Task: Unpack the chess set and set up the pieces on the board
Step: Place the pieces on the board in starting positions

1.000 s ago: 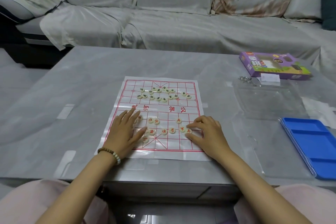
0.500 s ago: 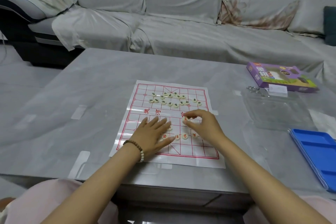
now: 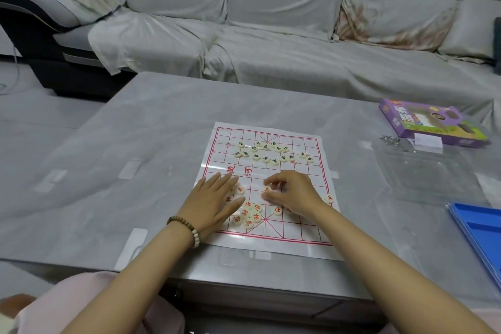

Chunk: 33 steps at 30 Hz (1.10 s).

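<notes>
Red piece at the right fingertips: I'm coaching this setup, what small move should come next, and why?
Probably slide it onto the nearest line crossing and let go: the right hand pinches the red piece on the printed board, while other red pieces lie bunched by the flat left hand.

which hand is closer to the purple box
Right. The right hand pinches a red piece on the board, down-left of the purple box; the left hand rests flat further left.

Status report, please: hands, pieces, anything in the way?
Left hand flat on board. Right hand pinches one red piece. Other red pieces and dark-lettered pieces bunched, unplaced. Left hand overlaps red cluster.
</notes>
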Tool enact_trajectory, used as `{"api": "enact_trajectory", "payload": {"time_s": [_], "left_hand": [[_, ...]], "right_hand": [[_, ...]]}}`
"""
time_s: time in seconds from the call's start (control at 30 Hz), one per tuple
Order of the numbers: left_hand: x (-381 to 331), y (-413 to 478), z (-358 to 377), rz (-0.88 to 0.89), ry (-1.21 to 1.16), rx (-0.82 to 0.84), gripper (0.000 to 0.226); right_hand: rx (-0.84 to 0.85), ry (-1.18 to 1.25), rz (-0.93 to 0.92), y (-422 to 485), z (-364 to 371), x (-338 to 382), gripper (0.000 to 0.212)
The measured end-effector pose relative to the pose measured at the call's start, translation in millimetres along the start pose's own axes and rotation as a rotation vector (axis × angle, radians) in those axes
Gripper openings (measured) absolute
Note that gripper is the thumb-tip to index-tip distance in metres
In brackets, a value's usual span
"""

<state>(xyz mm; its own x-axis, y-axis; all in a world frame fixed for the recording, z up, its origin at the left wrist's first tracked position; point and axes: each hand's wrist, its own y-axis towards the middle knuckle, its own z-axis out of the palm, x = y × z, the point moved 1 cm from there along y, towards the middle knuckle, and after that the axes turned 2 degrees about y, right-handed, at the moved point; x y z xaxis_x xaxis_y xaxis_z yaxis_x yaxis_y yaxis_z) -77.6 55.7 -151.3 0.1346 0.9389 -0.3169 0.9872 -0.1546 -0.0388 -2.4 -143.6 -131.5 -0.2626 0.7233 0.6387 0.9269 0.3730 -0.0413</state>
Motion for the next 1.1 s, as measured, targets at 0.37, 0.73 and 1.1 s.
{"api": "enact_trajectory", "payload": {"time_s": [0.37, 0.73, 1.1], "left_hand": [[2, -4, 5, -0.053, -0.104, -0.019, 0.118], [0, -6, 17, 0.032, -0.084, -0.056, 0.104], [-4, -20, 17, 0.053, -0.039, -0.041, 0.099]], "right_hand": [[-0.016, -0.02, -0.013, -1, 2, -2, 0.026], [-0.278, 0.023, -0.02, -42, -50, -32, 0.015], [-0.172, -0.118, 0.025, -66, -27, -45, 0.027]]}}
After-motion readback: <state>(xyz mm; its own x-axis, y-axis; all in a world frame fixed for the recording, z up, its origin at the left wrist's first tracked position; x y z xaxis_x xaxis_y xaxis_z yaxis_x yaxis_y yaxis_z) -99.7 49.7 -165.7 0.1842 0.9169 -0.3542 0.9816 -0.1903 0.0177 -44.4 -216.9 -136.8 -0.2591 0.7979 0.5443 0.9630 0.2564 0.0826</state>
